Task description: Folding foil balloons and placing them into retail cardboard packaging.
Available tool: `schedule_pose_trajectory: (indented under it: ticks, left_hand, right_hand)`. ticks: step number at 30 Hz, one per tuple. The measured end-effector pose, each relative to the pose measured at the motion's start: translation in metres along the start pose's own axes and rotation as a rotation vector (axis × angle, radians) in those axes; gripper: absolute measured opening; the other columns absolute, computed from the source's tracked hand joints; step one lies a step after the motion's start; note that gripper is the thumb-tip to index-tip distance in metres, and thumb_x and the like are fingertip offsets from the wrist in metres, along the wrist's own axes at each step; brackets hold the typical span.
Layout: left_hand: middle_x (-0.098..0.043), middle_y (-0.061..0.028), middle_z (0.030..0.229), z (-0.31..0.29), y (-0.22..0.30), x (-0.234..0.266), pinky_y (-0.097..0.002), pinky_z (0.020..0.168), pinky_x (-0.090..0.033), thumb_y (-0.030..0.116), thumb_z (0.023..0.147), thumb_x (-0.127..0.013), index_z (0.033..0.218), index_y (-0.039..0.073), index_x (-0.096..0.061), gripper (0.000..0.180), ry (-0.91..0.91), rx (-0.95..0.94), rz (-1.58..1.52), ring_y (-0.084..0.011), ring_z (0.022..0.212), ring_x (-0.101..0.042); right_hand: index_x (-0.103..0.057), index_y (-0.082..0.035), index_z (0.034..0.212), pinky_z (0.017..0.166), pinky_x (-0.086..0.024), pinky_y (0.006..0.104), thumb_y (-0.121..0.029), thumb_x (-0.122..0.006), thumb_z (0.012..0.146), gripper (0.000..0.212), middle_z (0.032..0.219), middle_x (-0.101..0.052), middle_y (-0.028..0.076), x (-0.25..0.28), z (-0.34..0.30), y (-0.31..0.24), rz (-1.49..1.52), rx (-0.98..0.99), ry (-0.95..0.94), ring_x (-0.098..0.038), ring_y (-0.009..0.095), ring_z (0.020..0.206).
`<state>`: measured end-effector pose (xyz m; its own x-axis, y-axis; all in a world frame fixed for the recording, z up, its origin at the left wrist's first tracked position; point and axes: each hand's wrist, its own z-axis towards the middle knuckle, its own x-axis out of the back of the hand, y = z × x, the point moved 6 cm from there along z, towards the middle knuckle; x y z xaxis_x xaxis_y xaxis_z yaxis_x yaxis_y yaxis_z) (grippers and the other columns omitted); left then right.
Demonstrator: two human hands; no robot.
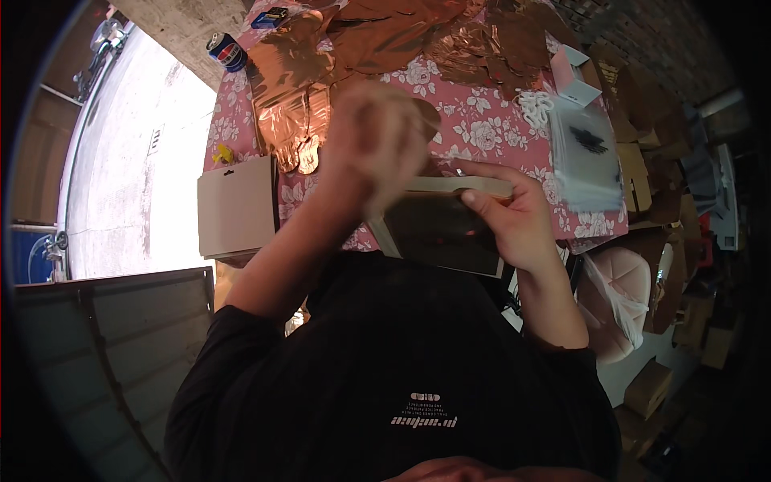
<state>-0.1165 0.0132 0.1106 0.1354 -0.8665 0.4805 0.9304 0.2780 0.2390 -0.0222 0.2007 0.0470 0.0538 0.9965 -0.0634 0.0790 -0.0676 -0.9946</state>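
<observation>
My right hand grips the right edge of a flat, pale-rimmed box with a dark, glossy face, its thumb lying on the top rim. The box is tilted close to my body at the table's near edge. Above its left end, my left hand is smeared by motion, so its fingers cannot be made out. Beside that hand shows a brown, rounded piece, partly hidden. Whether the hand touches it is unclear.
Crinkled copper-coloured foil sheets cover the far part of the flowered tablecloth. A drink can stands far left, a grey-beige box nearer. At right lie white cord, a clear plastic bag and an upright white box.
</observation>
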Motion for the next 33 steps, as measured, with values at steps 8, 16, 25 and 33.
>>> schedule_pose_trajectory:
  ticks: [8, 16, 25, 33]
  left_hand:
    - [-0.071, -0.0074, 0.098, -0.074, -0.091, 0.114, -0.0299, 0.081, -0.054, 0.006, 0.109, -0.064, 0.111, -0.002, -0.069, 0.01, 0.295, 0.711, -0.066, -0.0159, 0.087, -0.066]
    - [-0.072, -0.0122, 0.092, -0.153, 0.011, 0.079, -0.0414, 0.076, -0.059, 0.001, 0.087, -0.078, 0.1, 0.004, -0.076, 0.013, -0.964, 0.674, -0.31, -0.0342, 0.086, -0.073]
    - [-0.067, -0.0081, 0.095, -0.159, 0.007, 0.091, -0.0327, 0.067, -0.053, 0.009, 0.083, -0.093, 0.114, 0.006, -0.075, 0.035, -0.354, 0.703, -0.32, -0.0199, 0.078, -0.066]
    - [-0.069, -0.0064, 0.103, -0.119, 0.02, 0.084, -0.0353, 0.077, -0.054, 0.007, 0.087, -0.09, 0.118, 0.009, -0.078, 0.034, -0.777, 0.437, -0.187, -0.0219, 0.086, -0.068]
  right_hand:
    - [-0.065, 0.003, 0.144, 0.097, -0.062, 0.0334, 0.002, -0.073, 0.103, 0.041, 0.12, -0.077, 0.012, 0.063, -0.015, 0.031, 0.415, 0.051, 0.286, -0.075, 0.019, 0.106]
    - [-0.064, 0.005, 0.144, 0.102, -0.06, 0.0341, -0.002, -0.072, 0.104, 0.041, 0.122, -0.077, 0.015, 0.091, -0.017, 0.029, 0.343, 0.116, 0.33, -0.075, 0.02, 0.111]
    - [-0.063, 0.005, 0.145, 0.102, -0.059, 0.0335, -0.003, -0.071, 0.104, 0.042, 0.121, -0.078, 0.015, 0.061, -0.004, 0.023, 0.352, 0.093, 0.25, -0.075, 0.019, 0.11]
    - [-0.063, 0.005, 0.146, 0.1, -0.06, 0.0337, -0.005, -0.071, 0.104, 0.043, 0.12, -0.078, 0.013, 0.043, -0.006, 0.016, 0.36, 0.067, 0.161, -0.076, 0.019, 0.109]
